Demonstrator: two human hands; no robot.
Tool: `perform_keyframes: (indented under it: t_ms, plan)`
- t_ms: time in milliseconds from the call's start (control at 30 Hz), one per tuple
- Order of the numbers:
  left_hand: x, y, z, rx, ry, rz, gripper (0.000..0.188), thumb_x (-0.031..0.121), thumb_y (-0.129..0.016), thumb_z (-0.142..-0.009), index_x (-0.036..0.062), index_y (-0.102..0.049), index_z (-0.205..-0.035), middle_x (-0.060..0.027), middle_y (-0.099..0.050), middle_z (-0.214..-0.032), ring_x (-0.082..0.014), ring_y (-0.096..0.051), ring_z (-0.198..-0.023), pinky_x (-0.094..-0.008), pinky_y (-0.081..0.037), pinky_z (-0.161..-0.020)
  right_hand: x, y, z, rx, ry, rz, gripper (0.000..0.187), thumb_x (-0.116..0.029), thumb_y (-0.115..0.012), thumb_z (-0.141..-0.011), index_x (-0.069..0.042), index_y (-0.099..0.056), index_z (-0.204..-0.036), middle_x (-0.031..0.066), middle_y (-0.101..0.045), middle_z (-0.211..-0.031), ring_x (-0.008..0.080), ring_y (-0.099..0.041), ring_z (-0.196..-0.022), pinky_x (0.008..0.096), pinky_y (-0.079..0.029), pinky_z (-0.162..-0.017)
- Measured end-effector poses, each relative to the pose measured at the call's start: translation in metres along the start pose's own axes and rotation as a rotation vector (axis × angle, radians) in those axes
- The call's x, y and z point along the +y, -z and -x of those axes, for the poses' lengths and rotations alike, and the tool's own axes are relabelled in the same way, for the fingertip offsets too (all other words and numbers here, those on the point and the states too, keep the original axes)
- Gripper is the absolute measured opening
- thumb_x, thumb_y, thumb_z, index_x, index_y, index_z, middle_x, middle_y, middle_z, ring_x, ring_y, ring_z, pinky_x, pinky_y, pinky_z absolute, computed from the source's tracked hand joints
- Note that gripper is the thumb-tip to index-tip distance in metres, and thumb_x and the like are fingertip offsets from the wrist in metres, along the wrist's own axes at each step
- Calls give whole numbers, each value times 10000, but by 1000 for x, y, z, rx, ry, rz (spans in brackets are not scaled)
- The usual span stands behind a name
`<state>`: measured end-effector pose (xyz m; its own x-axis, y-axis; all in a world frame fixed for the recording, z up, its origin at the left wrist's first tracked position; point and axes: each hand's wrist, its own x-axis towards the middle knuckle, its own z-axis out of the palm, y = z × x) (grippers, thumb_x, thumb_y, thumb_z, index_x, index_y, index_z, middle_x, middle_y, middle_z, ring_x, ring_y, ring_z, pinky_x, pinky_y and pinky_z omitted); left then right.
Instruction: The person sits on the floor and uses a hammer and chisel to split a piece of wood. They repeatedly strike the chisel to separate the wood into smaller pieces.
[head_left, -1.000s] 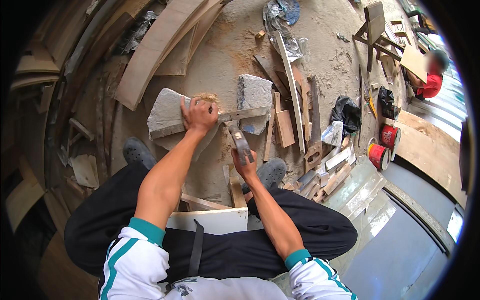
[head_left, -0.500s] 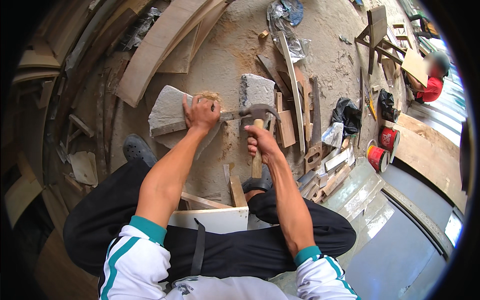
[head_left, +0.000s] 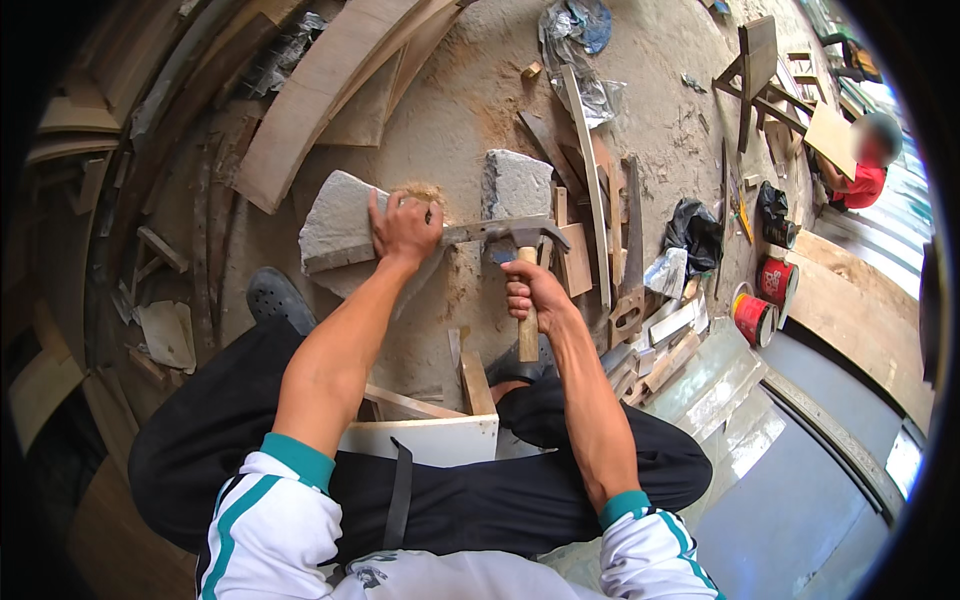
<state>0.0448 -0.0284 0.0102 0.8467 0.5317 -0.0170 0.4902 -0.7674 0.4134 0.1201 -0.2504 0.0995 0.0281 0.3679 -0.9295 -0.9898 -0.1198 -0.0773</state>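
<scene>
- Far left: a grey, perforated clog (head_left: 282, 298) on the seated person's left foot, nearer the body than the stonework.
- Left support: a rough, grey-white, angular concrete block (head_left: 340, 215) on the floor, one of a pair with a gap between.
- Left hand (head_left: 405, 230): palm down over the block's inner edge, fingers bent and bearing on the strip described below. The thumb side is partly turned from view, so one cannot tell whether anything is pinched there.
- Just beyond that hand: a small heap of tan, fibrous sawdust (head_left: 420, 192).
- Centre: a narrow, grey-brown, flat wooden strip (head_left: 465, 232), bridging the gap. Its long axis runs left to right, the right end a little farther from the person — nearly square to the tool's handle.
- Right support: a pale grey, roughly rectangular concrete block (head_left: 518, 182), beyond the strip's right end.
- Tool: a claw hammer with dark steel head and pale wooden handle (head_left: 528, 258), its head overlapping the strip's right end in view; contact cannot be judged.
- Right hand (head_left: 538, 298): fingers wrapped firmly round the handle. The strip lies ahead of this grip and extends leftward — the right hand is nearer its right end, the left hand farther along it.
- Farther right: a brown handsaw with a wooden handle (head_left: 627, 318), lying apart from both hands.
</scene>
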Motion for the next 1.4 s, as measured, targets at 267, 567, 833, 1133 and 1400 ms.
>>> perform_keyframes:
  t_ms: [267, 567, 833, 1133, 1400]
  plan:
    - [1, 1, 0, 4, -3, 19, 302, 310, -568, -900, 98, -775, -838, -59, -741, -936, -248, -595, -1118, -534, -153, -1174, -8, -12, 5, 35, -30, 139, 292, -201, -612, -933, -176, -416, -718, -91, -342, -486, 53, -299, -355, 231, -271, -342]
    - [-2, 0, 2, 5, -6, 28, 297, 306, -570, -901, 102, -775, -831, -53, -742, -937, -248, -595, -1119, -540, -156, -1173, -26, -27, 17, 23, -84, 383, 337, -193, -613, -932, -167, -368, -702, -67, -321, -541, 69, -288, -413, 274, -259, -396]
    - [-1, -1, 0, 0, 3, 41, 309, 318, -570, -900, 98, -775, -831, -60, -741, -943, -252, -597, -1121, -533, -162, -1173, -40, -41, 17, 130, -12, 531, 260, -188, -615, -931, -136, -418, -771, -70, -337, -566, 69, -322, -434, 271, -283, -397]
    - [1, 1, 0, -3, 0, 46, 321, 318, -563, -900, 86, -777, -841, -75, -742, -950, -265, -597, -1127, -530, -152, -1174, -84, -43, 21, 135, 127, 511, 206, -201, -614, -945, -130, -468, -819, -79, -389, -565, 50, -357, -428, 233, -294, -371]
    - [-2, 1, 0, -27, 32, 30, 351, 322, -529, -918, 87, -778, -843, -70, -744, -950, -268, -586, -1132, -538, -146, -1178, -85, -44, 30, 90, -52, 750, 187, -163, -629, -939, -102, -456, -901, -73, -377, -568, 62, -366, -424, 249, -319, -384]
